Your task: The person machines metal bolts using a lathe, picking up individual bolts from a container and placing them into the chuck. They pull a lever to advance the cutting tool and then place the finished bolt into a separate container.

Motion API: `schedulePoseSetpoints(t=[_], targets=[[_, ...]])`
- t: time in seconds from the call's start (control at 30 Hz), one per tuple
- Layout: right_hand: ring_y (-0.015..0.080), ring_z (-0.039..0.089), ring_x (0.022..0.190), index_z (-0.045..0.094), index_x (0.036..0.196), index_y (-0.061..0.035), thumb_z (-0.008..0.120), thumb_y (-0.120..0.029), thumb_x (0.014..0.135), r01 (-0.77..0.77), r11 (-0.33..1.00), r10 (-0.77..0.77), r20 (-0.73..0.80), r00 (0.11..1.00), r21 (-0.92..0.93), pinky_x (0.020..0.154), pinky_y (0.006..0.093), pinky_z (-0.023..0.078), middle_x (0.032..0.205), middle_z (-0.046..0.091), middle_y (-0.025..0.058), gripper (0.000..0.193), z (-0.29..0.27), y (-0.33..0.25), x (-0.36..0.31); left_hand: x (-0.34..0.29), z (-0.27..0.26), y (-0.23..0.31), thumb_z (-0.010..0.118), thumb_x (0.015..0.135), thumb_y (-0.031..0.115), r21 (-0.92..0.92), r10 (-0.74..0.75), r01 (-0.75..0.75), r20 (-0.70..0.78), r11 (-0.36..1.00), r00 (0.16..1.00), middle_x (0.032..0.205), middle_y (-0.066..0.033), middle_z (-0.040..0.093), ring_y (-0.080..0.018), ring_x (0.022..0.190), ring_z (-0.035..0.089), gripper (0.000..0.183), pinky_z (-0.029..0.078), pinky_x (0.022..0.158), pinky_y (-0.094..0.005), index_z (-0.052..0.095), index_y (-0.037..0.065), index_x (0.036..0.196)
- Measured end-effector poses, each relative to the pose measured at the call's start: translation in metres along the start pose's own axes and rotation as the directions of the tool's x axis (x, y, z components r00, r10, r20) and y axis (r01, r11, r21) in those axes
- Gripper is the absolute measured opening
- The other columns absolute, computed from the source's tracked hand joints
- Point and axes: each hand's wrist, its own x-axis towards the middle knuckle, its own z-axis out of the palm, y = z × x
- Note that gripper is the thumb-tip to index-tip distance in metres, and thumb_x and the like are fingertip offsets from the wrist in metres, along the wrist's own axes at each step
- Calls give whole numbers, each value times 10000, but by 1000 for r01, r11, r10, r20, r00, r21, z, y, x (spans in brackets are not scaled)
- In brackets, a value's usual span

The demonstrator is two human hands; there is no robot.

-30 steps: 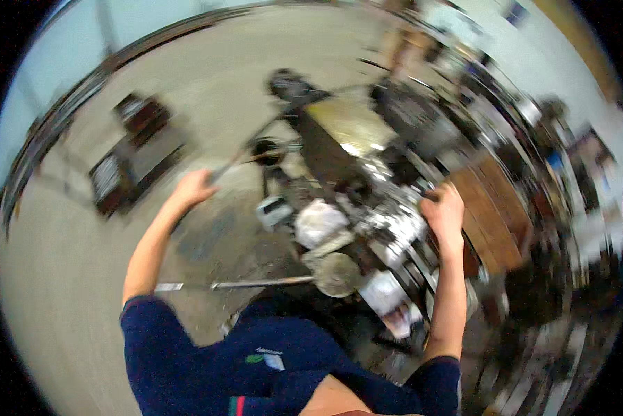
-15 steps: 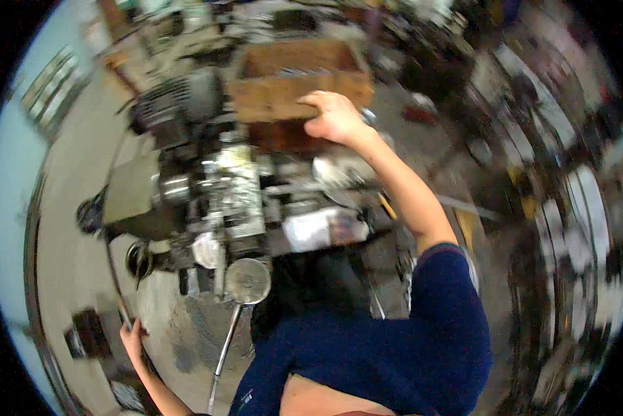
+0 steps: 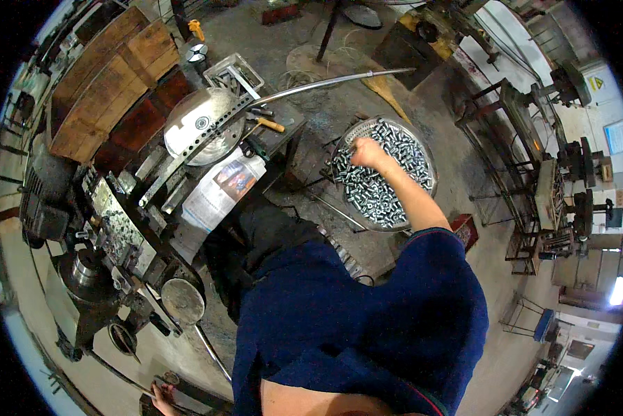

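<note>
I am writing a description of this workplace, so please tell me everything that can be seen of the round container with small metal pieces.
The round container looks like grey metal, with a thin rim and small holes in its upper-left inner wall. It lies open at the top, filled with many short, shiny, cylindrical metal pieces that hide its bottom. It is to the person's front right. The right hand is over its left part; whether they touch is unclear.

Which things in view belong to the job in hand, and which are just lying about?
Likely in the job:
- metal parts in the round tray, under the right hand
- lever, at the left hand

Apparently lying about:
- printed paper
- yellow-handled tool
- blue stool
</note>
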Motion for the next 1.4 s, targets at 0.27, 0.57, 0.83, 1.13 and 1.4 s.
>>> schedulePoseSetpoints(t=[0.27, 0.57, 0.83, 1.13, 1.4], targets=[[317, 622, 855, 673, 800, -64, 606, -206, 586, 100, 965, -53, 196, 979, -242, 763, 391, 502, 904, 644, 176, 265, 11, -25, 10, 27, -36, -42, 588, 866, 300, 122, 53, -40, -104, 992, 993, 659, -61, 585, -136, 525, 548, 314, 428, 467, -242, 600, -13, 888], [318, 613, 901, 653, 843, -7, 604, -214, 613, 55, 969, 7, 251, 968, -242, 797, 379, 491, 920, 641, 188, 314, 15, -31, 31, 47, -33, -41, 598, 856, 283, 57, 8, -9, 19, 998, 1000, 597, -57, 564, -137, 477, 544, 339, 422, 426, -256, 551, -18, 1004], [373, 590, 741, 631, 710, -12, 613, -144, 596, 272, 957, -244, -231, 942, 101, 655, 429, 477, 712, 610, 182, 174, -42, -61, 9, -44, -10, 54, 580, 846, 212, 855, 556, -368, 117, 365, 823, 1017, -219, 589, -322, 934, 575, 401, 445, 810, -389, 522, -37, 1155], [332, 455, 1135, 565, 1122, -56, 620, -210, 605, 884, 54, -944, -264, 196, 464, 932, 395, 392, 1241, 480, 162, 542, -122, -368, -72, -137, 228, 198, 516, 894, 280, -6, 683, -797, 518, 604, 514, 674, -82, 588, -114, 634, 543, 335, 434, 592, -281, 602, -40, 851], [381, 482, 997, 563, 1024, 35, 599, -164, 581, 919, -171, -934, -355, -37, 355, 866, 424, 420, 1124, 492, 226, 487, -123, -442, -95, -136, 245, 176, 473, 920, 353, -343, 638, -541, 481, 768, 601, 502, -48, 504, -133, 484, 493, 469, 383, 471, -309, 584, -21, 661]])
